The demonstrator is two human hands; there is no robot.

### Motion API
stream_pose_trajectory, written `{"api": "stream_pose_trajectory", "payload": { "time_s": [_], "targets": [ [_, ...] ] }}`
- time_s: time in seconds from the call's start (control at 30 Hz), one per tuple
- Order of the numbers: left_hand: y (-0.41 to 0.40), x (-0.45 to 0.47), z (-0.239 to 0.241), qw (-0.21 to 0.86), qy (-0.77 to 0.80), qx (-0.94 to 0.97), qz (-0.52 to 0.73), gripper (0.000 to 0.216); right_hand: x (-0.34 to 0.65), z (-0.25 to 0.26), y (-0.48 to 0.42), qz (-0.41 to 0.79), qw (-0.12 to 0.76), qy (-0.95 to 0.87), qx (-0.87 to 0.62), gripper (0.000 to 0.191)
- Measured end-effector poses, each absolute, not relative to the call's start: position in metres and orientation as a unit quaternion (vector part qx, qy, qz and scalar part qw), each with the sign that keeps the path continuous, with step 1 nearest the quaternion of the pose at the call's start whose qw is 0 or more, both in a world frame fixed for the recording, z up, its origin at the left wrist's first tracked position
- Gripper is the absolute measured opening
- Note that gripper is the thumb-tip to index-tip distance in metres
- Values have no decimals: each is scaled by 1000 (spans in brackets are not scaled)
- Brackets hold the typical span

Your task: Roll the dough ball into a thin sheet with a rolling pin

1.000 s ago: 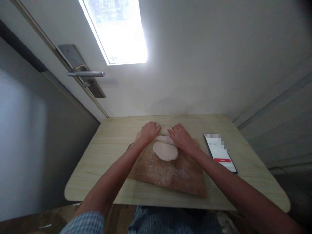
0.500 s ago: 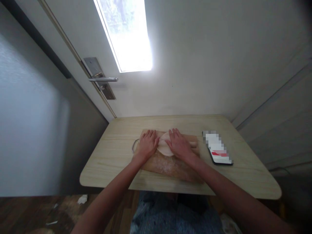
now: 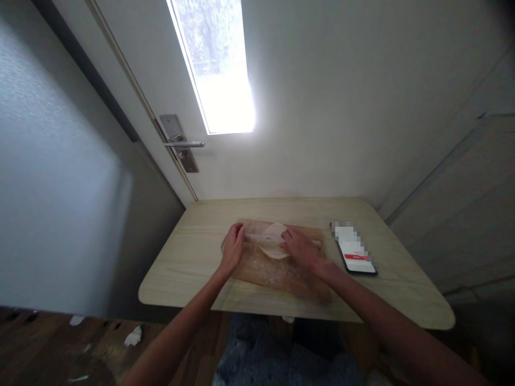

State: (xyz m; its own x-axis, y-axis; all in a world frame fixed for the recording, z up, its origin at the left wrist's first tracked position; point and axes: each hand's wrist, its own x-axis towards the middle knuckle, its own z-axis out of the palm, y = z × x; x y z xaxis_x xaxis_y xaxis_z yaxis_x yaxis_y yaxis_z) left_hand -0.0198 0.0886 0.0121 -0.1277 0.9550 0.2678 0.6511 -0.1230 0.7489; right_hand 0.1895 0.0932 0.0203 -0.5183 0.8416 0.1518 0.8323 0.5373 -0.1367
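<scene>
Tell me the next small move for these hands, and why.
I'd probably roll the rolling pin slightly toward the near edge of the dough. The pin lies across the dough, which shows on its far and near sides; the left hand is at its left end and the right hand over it farther right.

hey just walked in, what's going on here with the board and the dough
A person has both hands at a rolling pin that lies across a flattened piece of dough on a wooden board. The left hand is at the pin's left end; the right hand is over the dough's right side and the pin, its exact grip unclear. The board sits on a table, with a phone to its right.
</scene>
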Motion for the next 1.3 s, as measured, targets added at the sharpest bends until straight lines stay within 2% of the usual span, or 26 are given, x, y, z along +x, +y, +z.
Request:
{"api": "stream_pose_trajectory", "payload": {
  "time_s": [0.13,0.33,0.5,0.7,0.83,1.0,1.1,1.17,1.23,1.3],
  "targets": [
    [101,-21,13,199,700,579,367,34,199,24,99,72,147,-829,-534,20],
    [110,5,9,235,674,645,273,28,237,35,113,177,314,-674,-644,25],
    [115,24,6,246,678,651,236,19,256,37,107,237,344,-625,-660,29],
    [118,17,8,322,686,608,236,4,255,30,98,267,301,-633,-661,24],
    [103,17,11,391,687,558,254,14,250,30,99,289,275,-645,-652,25],
    [59,34,16,618,603,358,356,28,248,34,106,281,253,-701,-604,26],
    [30,45,23,760,491,279,320,31,248,37,108,287,219,-761,-539,25],
    [17,49,31,810,447,251,287,33,249,39,107,283,188,-792,-507,25],
    [10,49,37,828,434,260,242,34,250,42,103,270,158,-809,-497,25],
    [10,45,41,802,449,331,216,30,253,45,98,251,141,-816,-501,25]
  ]
}}
